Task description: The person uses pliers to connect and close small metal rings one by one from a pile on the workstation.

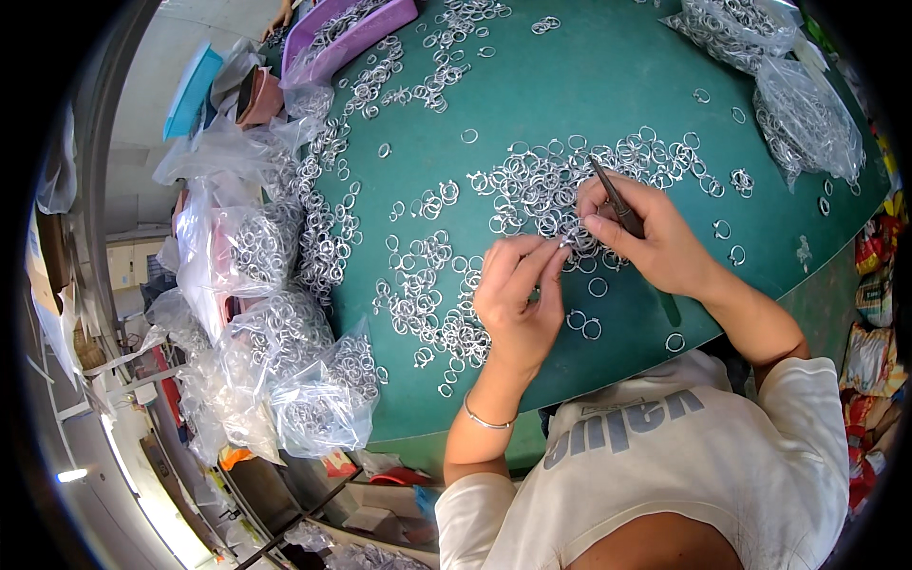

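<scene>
My left hand (518,294) is closed in a pinch on a small silver ring (565,243), mostly covered by the fingertips. Just to its right, my right hand (651,233) grips a slim, dark, pen-shaped tool (617,198) that slants up past the fingers; its lower end is hidden. The right fingertips are close to the pinched ring. Beneath and beyond both hands spreads a loose pile of silver rings (537,180). Another heap of rings (427,294) lies left of my left hand, and a few single rings (597,287) lie between my forearms.
The work surface is a green table (570,85). Clear bags of rings (323,399) line its left edge, and more bags (807,109) rest at the far right. A purple bin (380,28) with rings stands at the far left, near a blue tub (190,90).
</scene>
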Tool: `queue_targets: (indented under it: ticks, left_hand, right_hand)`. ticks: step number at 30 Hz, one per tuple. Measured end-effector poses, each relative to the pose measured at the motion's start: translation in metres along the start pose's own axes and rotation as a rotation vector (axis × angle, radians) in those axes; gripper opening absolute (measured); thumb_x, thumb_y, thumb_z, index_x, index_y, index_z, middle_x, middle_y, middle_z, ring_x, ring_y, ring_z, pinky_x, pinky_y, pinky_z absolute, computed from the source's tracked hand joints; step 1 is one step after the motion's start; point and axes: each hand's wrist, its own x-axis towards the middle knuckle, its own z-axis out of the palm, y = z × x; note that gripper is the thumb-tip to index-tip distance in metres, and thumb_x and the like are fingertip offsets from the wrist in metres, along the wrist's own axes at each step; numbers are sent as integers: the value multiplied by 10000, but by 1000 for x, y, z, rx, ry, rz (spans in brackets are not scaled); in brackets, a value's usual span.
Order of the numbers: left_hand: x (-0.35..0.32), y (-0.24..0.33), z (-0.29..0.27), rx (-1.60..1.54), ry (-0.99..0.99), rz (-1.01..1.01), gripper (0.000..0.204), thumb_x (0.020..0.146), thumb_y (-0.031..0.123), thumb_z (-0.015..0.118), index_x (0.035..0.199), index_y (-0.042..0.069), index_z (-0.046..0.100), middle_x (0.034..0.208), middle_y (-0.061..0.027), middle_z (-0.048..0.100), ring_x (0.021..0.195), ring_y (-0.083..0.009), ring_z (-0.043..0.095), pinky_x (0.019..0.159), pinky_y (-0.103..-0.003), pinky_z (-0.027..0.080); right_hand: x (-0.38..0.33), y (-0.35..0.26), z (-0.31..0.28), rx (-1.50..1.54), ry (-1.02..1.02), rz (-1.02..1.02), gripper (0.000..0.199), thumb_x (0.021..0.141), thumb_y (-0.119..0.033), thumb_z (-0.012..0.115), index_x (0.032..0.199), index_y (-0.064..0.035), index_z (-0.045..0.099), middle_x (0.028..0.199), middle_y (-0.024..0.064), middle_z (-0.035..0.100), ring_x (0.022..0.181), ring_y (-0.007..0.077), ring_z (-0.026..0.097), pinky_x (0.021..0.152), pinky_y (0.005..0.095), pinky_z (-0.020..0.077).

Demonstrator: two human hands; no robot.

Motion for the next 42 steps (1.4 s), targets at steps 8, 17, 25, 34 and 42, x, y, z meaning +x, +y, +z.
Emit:
queue_targets:
  ticks: [8,17,25,34,42]
  left_hand:
    - [-4,1,3,-81,-37,-143,136,671,-97,647,777,-29,596,728,-108,584,613,-200,551,579,-269,446]
    - [-2,5,1,32,-88,29,151,664,-97,627,782,-24,566,766,-115,559,678,-257,543,571,-321,435]
    - [-5,6,2,-76,-160,-112,121,714,-68,622,789,-6,550,886,-144,620,669,-243,593,592,-299,463]
    - [-7,-4,0,-613,-48,-639,75,860,43,552,857,-29,569,880,-88,636,689,-88,566,616,-196,446]
    - [-5,-10,3,-773,31,-518,38,837,-9,539,848,-25,572,954,-80,554,837,-119,530,732,-236,428]
  right_hand:
    - [-5,4,11,-392,148,-342,131,764,-5,594,851,6,498,694,137,518,553,294,508,506,353,392]
    - [-3,1,13,-377,150,-426,129,769,-12,596,850,16,500,725,136,514,573,292,510,510,354,391]
    - [-4,2,11,-348,120,-418,133,780,-18,595,875,13,507,709,141,524,563,296,517,502,351,392]
    - [-8,-2,9,-288,103,-257,95,806,-29,577,856,3,504,638,136,537,505,285,522,471,337,386]
    - [-4,-3,9,-304,95,-290,85,822,-50,567,881,5,538,691,123,560,539,235,529,496,310,393]
